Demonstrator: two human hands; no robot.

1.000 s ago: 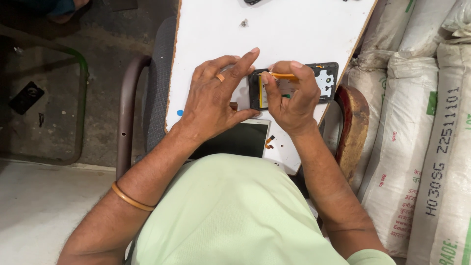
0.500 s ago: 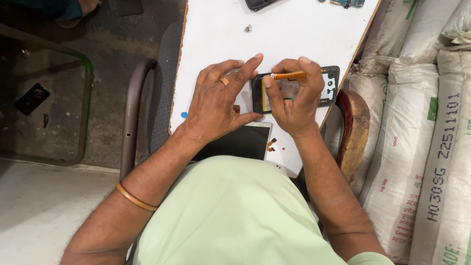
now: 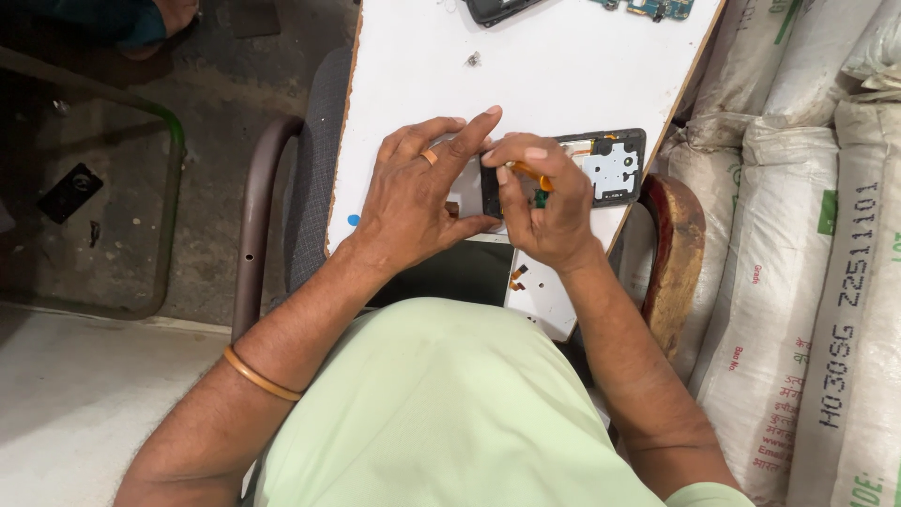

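Observation:
An opened black phone frame [image 3: 610,169] with a silver inner plate lies on the white board [image 3: 554,80]. My left hand [image 3: 413,202] presses on its near end, fingers spread, a ring on one finger. My right hand [image 3: 544,207] pinches a thin orange tool [image 3: 532,175] and holds its tip against the inside of the frame. The frame's near end is hidden under both hands.
A dark phone part [image 3: 497,9] and a green circuit board [image 3: 648,7] lie at the board's far edge. A small screw [image 3: 473,60] sits mid-board. White woven sacks [image 3: 807,235] are stacked on the right. A chair arm [image 3: 258,216] is at left.
My right hand has turned the orange tool from lying flat across the frame to a steeper angle, fingers curled tighter. The view has shifted slightly lower on the board.

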